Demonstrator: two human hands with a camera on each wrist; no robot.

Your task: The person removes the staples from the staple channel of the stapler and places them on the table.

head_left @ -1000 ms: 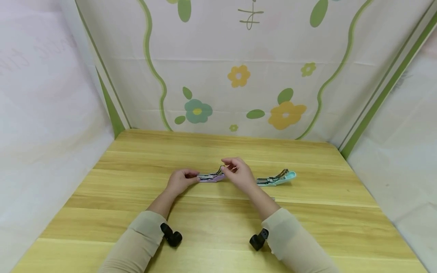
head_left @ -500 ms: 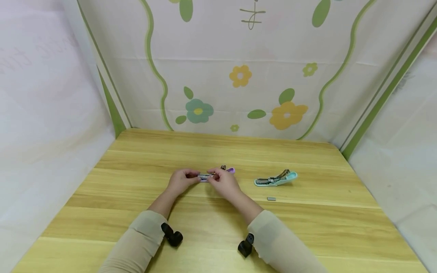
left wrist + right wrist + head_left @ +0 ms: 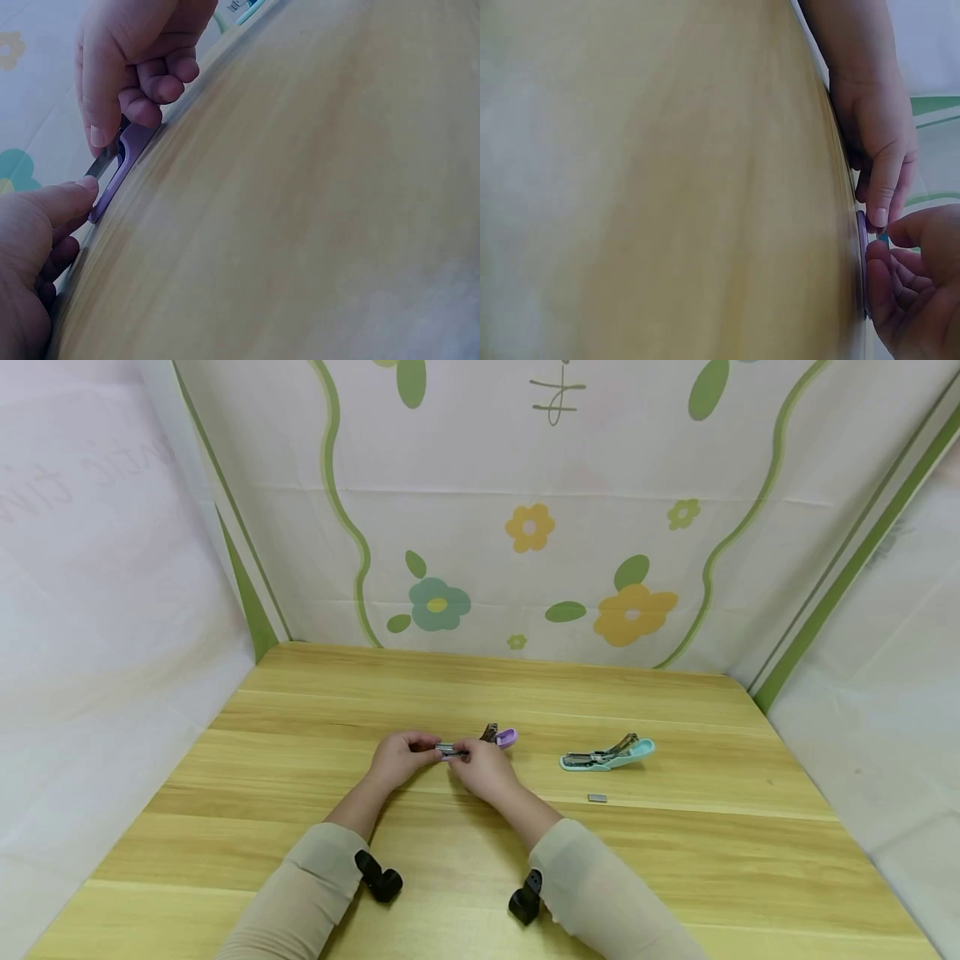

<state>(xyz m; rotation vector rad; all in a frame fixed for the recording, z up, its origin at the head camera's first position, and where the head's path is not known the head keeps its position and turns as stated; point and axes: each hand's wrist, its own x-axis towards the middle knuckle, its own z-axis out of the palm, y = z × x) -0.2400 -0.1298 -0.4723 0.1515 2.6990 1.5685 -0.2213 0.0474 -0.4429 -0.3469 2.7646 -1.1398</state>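
Note:
A purple stapler (image 3: 507, 738) lies opened out on the wooden table, its purple handle end tipped up at the right beside a raised metal arm. My left hand (image 3: 399, 758) pinches its left end between thumb and fingers. Close beside it, my right hand (image 3: 483, 768) pinches the metal rail in the stapler's middle with curled fingers, hiding much of the body. In the left wrist view, the purple base (image 3: 127, 154) runs below both hands, and the left thumb touches the metal strip's tip. The right wrist view shows the fingertips of both hands almost meeting over the stapler (image 3: 862, 255).
To the right, a teal stapler (image 3: 607, 756) also lies opened out, handle end tipped up. A small grey staple strip (image 3: 597, 797) lies just in front of it. Behind the wooden table (image 3: 450, 877) hangs a flowered cloth (image 3: 480, 527), with pale cloth at both sides.
My right hand has moved left and slightly toward me, from the stapler's raised metal arm to its middle, uncovering the handle and the grey staple strip. The left hand keeps its hold.

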